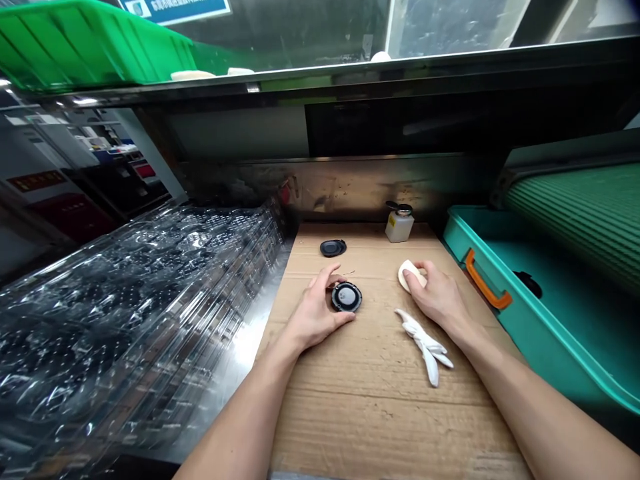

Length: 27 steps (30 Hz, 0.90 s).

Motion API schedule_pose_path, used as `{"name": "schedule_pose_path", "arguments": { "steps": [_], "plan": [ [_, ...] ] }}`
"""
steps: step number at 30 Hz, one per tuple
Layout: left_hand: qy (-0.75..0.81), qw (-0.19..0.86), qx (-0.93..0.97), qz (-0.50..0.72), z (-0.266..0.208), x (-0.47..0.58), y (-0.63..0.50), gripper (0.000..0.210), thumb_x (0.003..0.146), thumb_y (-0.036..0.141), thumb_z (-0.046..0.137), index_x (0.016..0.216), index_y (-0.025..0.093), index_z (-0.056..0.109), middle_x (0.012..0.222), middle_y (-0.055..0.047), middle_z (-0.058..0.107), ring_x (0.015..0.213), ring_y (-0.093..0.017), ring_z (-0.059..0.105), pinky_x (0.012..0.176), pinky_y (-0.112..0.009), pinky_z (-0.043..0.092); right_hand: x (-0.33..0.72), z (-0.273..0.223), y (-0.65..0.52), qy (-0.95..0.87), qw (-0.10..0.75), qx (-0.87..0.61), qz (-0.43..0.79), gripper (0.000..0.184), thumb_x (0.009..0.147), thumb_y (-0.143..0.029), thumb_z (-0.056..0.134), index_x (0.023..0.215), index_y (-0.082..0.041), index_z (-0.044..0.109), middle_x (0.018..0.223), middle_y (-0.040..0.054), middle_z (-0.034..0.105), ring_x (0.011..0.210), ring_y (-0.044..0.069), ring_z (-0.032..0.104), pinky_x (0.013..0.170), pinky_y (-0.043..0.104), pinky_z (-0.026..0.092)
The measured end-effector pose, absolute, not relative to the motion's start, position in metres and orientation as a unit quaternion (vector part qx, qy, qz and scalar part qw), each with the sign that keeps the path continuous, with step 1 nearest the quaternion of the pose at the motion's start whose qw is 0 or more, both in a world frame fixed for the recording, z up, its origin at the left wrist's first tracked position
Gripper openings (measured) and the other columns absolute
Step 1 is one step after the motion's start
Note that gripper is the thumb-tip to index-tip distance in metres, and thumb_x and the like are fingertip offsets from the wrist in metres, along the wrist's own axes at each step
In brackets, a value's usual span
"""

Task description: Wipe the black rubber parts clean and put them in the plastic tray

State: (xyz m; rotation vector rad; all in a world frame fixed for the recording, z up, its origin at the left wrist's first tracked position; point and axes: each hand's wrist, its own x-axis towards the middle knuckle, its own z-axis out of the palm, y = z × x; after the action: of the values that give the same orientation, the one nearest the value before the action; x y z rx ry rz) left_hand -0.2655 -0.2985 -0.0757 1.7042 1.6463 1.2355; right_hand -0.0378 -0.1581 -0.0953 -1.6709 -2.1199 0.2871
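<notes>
My left hand [320, 310] curves round a small round speaker [347, 297], black-rimmed with a grey centre, over the cardboard [360, 427]. Its thumb lies at the near edge and the fingers at the far side. A round white sponge pad [407, 273] is pinched in my right hand [437, 293], partly covered by the thumb and fingers. Just below that hand lies a twisted white cloth-like strip [423, 343]. Farther back on the cardboard sits another round black part [333, 248]. Behind my right hand stands a white pump bottle [399, 225] with a dark top.
Stacked clear plastic trays [150, 293] rise on the left. At right is a teal bin [560, 353] with an orange handle [487, 283] and a black piece inside, below a green ribbed belt [585, 200]. A metal shelf [320, 83] overhead bears a green crate [95, 47].
</notes>
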Motion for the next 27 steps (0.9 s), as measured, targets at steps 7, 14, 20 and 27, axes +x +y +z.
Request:
{"name": "schedule_pose_path", "arguments": {
  "steps": [7, 14, 20, 27],
  "plan": [
    [0.574, 0.246, 0.635, 0.455, -0.071, -0.262, -0.301, 0.094, 0.064, 0.016, 0.075, 0.142, 0.028, 0.025, 0.125, -0.007, 0.055, 0.118, -0.021, 0.051, 0.106, -0.040, 0.035, -0.038, -0.096, -0.158, -0.764, 0.221, -0.598, 0.095, 0.045, 0.087, -0.057, 0.041, 0.113, -0.024, 0.058, 0.088, 0.0098, 0.067, 0.084, 0.027, 0.062, 0.068, 0.032, 0.040],
    [0.577, 0.254, 0.623, 0.462, -0.070, -0.258, -0.303, 0.092, 0.064, 0.020, 0.077, 0.141, 0.027, 0.027, 0.123, -0.008, 0.057, 0.116, -0.021, 0.053, 0.103, -0.038, 0.037, -0.038, -0.095, -0.158, -0.764, 0.219, -0.599, 0.098, 0.046, 0.087, -0.057, 0.041, 0.112, -0.023, 0.059, 0.085, 0.0097, 0.067, 0.082, 0.027, 0.062, 0.067, 0.032, 0.040],
    [0.626, 0.214, 0.655, 0.364, -0.068, -0.265, -0.306, 0.026, 0.090, 0.039, 0.043, 0.093, 0.021, 0.062, 0.080, -0.003, 0.064, 0.078, -0.017, 0.058, 0.077, -0.033, 0.046, -0.038, -0.095, -0.159, -0.764, 0.222, -0.597, 0.109, 0.046, 0.088, -0.056, 0.039, 0.115, -0.023, 0.057, 0.089, 0.0094, 0.068, 0.086, 0.026, 0.063, 0.070, 0.030, 0.040],
    [0.675, 0.107, 0.662, 0.308, -0.062, -0.268, -0.307, 0.028, 0.089, 0.041, 0.042, 0.089, 0.023, 0.063, 0.091, -0.006, 0.063, 0.090, -0.022, 0.056, 0.083, -0.037, 0.044, -0.042, -0.085, -0.163, -0.760, 0.187, -0.612, 0.117, 0.045, 0.092, -0.053, 0.034, 0.120, -0.023, 0.052, 0.093, 0.0099, 0.068, 0.086, 0.025, 0.064, 0.069, 0.030, 0.040]
  ]
}}
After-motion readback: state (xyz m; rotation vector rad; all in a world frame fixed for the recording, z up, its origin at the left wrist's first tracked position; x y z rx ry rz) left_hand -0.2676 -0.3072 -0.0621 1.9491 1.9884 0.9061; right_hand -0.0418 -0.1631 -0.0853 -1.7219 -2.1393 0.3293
